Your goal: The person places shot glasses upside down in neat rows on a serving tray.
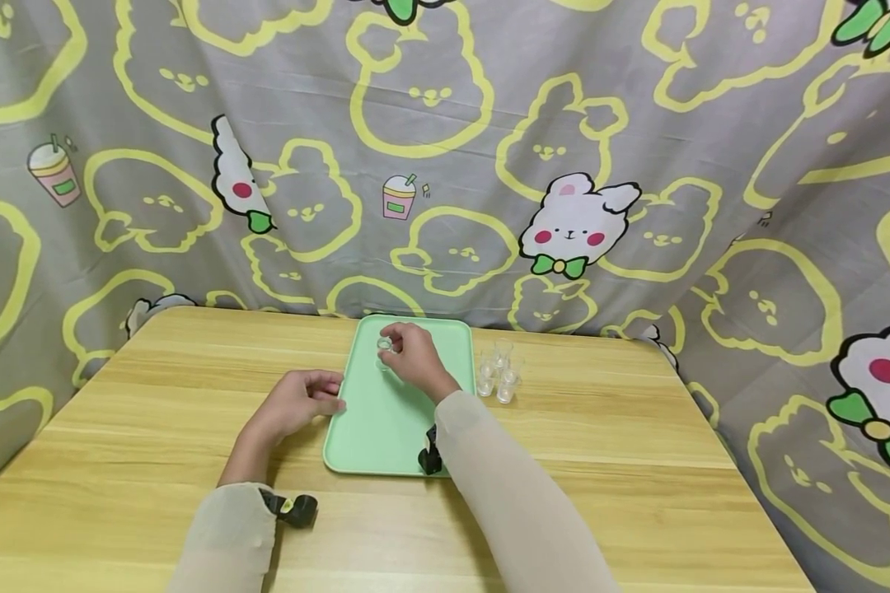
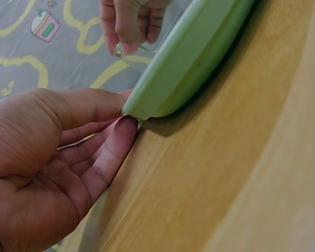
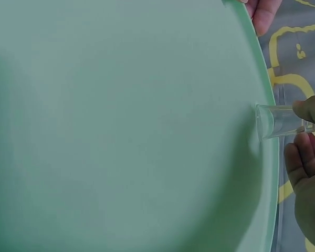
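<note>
My right hand (image 1: 414, 359) is over the far left part of a light green tray (image 1: 386, 428). Between its thumb and fingers it pinches a small clear shot glass (image 3: 281, 121), whose wider end is toward the tray surface in the right wrist view. At the tray's left edge, my left hand (image 1: 291, 403) grips the rim; in the left wrist view the thumb and a finger (image 2: 113, 152) pinch the tray's edge (image 2: 173, 79). Just off the tray's right side, several more clear shot glasses (image 1: 506, 385) stand grouped on the table.
The wooden table (image 1: 623, 461) extends on both sides of the tray and toward me. A grey curtain (image 1: 445, 181) with yellow cartoon outlines hangs right behind the table's far edge and round its sides.
</note>
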### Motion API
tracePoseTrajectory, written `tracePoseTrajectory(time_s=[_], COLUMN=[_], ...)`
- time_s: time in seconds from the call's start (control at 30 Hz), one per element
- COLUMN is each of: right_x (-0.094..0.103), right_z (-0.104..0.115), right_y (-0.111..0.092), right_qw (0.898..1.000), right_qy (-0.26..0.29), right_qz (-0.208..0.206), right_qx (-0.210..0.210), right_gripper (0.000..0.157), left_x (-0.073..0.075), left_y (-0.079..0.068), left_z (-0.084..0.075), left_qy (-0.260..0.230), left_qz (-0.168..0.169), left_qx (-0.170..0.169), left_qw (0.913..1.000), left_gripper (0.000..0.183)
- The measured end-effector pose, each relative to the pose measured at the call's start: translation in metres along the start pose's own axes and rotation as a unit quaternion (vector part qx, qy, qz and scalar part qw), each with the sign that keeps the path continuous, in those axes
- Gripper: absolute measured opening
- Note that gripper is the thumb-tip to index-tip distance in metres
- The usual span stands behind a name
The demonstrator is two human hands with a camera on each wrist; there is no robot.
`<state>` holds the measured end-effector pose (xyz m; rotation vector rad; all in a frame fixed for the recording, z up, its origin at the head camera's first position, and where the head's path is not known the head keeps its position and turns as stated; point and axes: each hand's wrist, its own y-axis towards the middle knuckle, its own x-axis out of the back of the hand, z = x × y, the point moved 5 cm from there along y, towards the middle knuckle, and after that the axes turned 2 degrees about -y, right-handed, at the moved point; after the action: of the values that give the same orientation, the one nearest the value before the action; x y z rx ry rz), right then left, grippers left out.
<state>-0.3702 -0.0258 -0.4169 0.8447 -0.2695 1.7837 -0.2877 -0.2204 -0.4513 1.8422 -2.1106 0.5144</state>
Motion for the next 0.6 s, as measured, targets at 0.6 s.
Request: tracePoseTrajectory(time_s=[0.6], right_x=[0.035], right_z=[0.013], right_y=[-0.004], right_qw=[1.0], right_qy=[-0.018], right_qz=[-0.008], right_qx=[0.013], right_gripper=[0.036], left_x=[-0.001], left_y=[-0.001], left_z=[0.0], left_qy=[0.001], left_qz=[0.0], left_qx=[0.003], left_qw=[1.0], left_gripper=[0.049])
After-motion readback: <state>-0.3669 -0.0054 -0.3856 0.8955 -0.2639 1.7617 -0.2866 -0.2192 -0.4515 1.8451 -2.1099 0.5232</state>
